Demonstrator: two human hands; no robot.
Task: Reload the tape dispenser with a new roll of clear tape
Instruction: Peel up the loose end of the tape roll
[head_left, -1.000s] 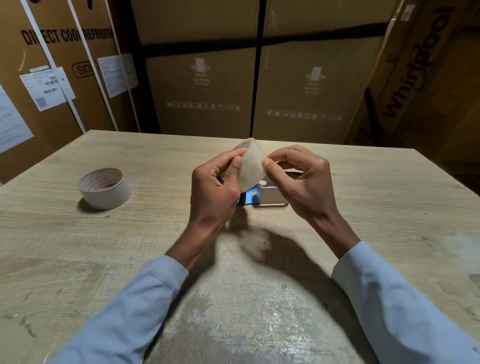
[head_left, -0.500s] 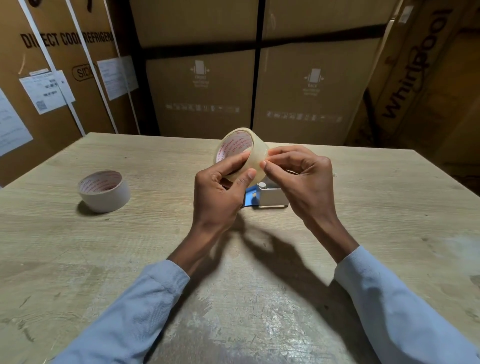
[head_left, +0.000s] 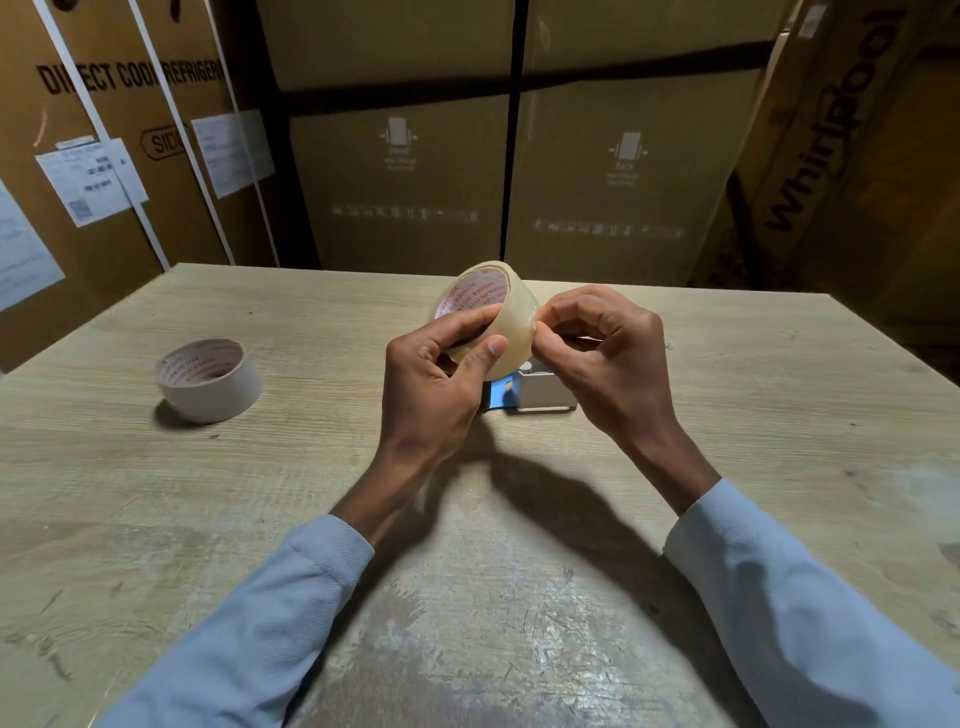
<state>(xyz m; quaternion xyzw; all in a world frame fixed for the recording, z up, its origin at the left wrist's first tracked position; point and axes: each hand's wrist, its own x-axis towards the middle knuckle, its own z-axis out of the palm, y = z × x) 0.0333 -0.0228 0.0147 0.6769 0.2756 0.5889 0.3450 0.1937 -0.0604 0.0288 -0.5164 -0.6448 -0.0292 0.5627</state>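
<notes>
A far-left carton (head_left: 130, 104) reads "DIRECT COOL REFRIGERA…"; a far-right carton (head_left: 831, 130) bears "Whirlpool". Red print inside both tape cores is illegible.

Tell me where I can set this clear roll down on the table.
Bare tabletop lies right of the right hand, and between the spare roll and the left hand. Behind the hands it is crowded: the tape dispenser sits there, under the clear roll.
</notes>
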